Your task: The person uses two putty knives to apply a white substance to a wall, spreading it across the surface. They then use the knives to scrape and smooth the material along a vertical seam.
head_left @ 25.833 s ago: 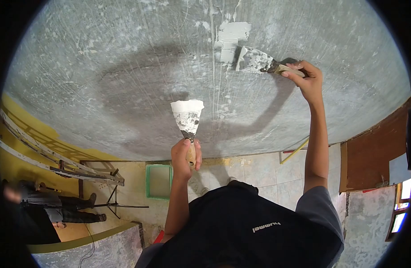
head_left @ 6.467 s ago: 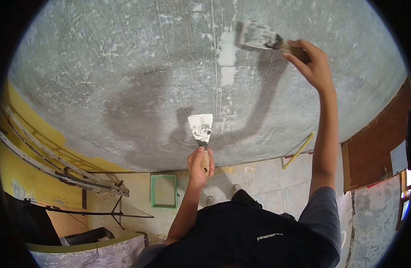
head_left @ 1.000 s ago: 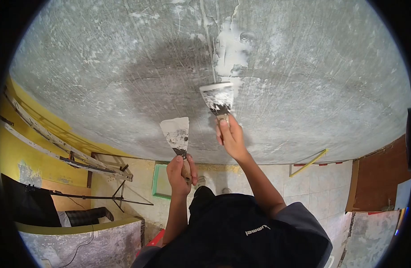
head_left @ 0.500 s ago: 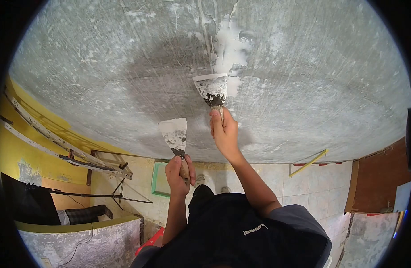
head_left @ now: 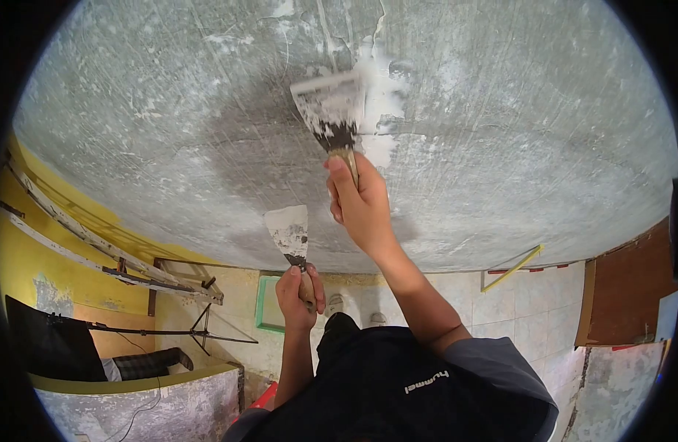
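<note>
My right hand (head_left: 359, 193) is closed round the wooden handle of a putty knife (head_left: 331, 110). Its wide blade, smeared with white and dark at the base, lies over the grey wall (head_left: 501, 147), overlapping the left side of a fresh white putty patch (head_left: 385, 96). Lower and to the left, my left hand (head_left: 298, 296) grips a second putty knife (head_left: 289, 232) by its wooden handle, blade pointing up. White putty coats that blade, held in front of the wall's lower part. Thin cracks and pale streaks run above the patch.
A green-rimmed tray (head_left: 261, 303) sits on the tiled floor by the wall. At left are a ladder (head_left: 81, 221), a black tripod stand (head_left: 200, 330) and a person's leg (head_left: 151, 362). A yellow bar (head_left: 513, 268) stands at right, near a brown door (head_left: 627, 283).
My right hand has moved the putty knife up and to the left across the wall. My left hand with its knife has shifted slightly down and right in view.
</note>
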The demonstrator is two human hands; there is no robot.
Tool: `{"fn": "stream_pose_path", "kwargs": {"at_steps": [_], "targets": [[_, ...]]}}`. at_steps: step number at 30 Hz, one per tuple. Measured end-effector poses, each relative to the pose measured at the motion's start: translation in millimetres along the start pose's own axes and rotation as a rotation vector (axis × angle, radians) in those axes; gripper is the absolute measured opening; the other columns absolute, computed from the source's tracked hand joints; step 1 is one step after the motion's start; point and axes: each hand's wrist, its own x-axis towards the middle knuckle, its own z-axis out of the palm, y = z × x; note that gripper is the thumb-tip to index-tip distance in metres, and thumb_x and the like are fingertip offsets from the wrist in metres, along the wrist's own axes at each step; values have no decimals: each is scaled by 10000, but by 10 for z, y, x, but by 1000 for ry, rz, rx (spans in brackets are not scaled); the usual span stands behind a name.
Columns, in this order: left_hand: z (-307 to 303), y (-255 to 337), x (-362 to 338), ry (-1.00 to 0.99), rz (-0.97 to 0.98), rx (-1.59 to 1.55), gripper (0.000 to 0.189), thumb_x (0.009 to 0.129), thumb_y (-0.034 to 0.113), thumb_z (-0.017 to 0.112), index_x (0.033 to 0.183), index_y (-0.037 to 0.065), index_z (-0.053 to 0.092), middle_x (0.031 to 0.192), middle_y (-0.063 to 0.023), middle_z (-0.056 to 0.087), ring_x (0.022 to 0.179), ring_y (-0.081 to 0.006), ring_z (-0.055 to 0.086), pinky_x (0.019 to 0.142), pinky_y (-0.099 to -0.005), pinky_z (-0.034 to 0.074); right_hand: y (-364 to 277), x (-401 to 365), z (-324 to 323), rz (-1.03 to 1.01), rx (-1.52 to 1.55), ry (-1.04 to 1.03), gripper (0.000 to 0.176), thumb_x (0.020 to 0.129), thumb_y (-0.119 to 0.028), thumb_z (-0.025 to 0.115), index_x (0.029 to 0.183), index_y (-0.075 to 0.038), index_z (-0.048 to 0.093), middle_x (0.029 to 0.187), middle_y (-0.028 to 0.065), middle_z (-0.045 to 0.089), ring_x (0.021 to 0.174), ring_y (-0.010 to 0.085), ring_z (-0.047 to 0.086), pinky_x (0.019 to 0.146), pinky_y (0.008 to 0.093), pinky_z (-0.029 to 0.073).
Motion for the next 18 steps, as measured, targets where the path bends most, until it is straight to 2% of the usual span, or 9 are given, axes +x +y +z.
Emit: {"fn": "stream_pose_path", "kwargs": {"at_steps": [4, 6, 7, 9, 11, 13, 15, 17, 18], "targets": [[-41, 20, -39, 24, 8, -10, 438, 1093, 432, 449, 983, 36, 600, 542, -83, 527, 340, -159, 420, 330, -275, 352, -500, 188, 140, -95, 10, -30, 289, 1122, -309, 522, 1086, -31, 594, 686, -37, 476, 489, 28, 391, 436, 216, 306], [-71, 23, -65, 34, 5, -10, 440, 1093, 435, 447, 982, 36, 597, 540, -82, 525, 340, -158, 419, 330, -275, 350, -656, 180, 132, -97, 61, -143, 252, 1119, -291, 527, 1066, -49, 571, 781, -27, 539, 637, 44, 453, 566, 229, 395], [-106, 4, -82, 32, 10, -27, 435, 1092, 409, 452, 982, 16, 602, 554, -97, 539, 347, -160, 417, 329, -280, 340, -660, 127, 66, -102, 59, -143, 252, 1119, -291, 527, 1066, -49, 571, 781, -27, 539, 637, 44, 453, 566, 229, 395], [-160, -13, -100, 32, 20, -51, 429, 1091, 383, 456, 983, -4, 607, 569, -112, 552, 353, -162, 414, 328, -286, 330, -593, -123, -180, 14, 22, -305, 320, 1129, -311, 491, 1256, -30, 576, 837, -6, 542, 710, 60, 475, 637, 232, 419], [-211, -25, -115, 43, 9, -50, 428, 1089, 384, 460, 982, -3, 608, 567, -112, 551, 353, -161, 414, 328, -285, 331, -418, -364, -461, 51, -154, -136, 444, 1127, -321, 486, 1449, -21, 547, 875, 19, 542, 772, 100, 497, 687, 250, 425], [-270, -51, -111, 63, 3, -55, 426, 1088, 381, 462, 985, -5, 608, 568, -113, 551, 356, -161, 417, 330, -284, 330, -307, -365, -900, -180, -488, -82, 529, 1107, -328, 529, 1546, -35, 494, 935, 53, 572, 791, 142, 504, 706, 262, 421], [-297, -93, -115, 79, -10, -56, 424, 1087, 379, 465, 988, -7, 609, 570, -115, 552, 358, -162, 419, 331, -283, 329, -481, -307, -1169, -483, -878, 73, 462, 1055, -254, 620, 1463, -37, 601, 987, 71, 618, 844, 163, 548, 747, 305, 462], [-284, -92, -80, 67, -18, -48, 422, 1087, 375, 468, 998, -11, 611, 575, -118, 554, 366, -163, 425, 335, -281, 330, -822, -249, -1199, -638, -1139, 184, 463, 950, -154, 744, 1404, -92, 673, 1008, 81, 632, 830, 158, 583, 729, 315, 495], [-252, -75, -60, 62, -18, -49, 422, 1087, 375, 468, 998, -11, 611, 575, -118, 554, 366, -163, 425, 335, -281, 330, -877, -175, -1260, -640, -1142, 188, 463, 950, -154, 744, 1404, -92, 673, 1008, 81, 632, 830, 158, 583, 729, 315, 495]]}}
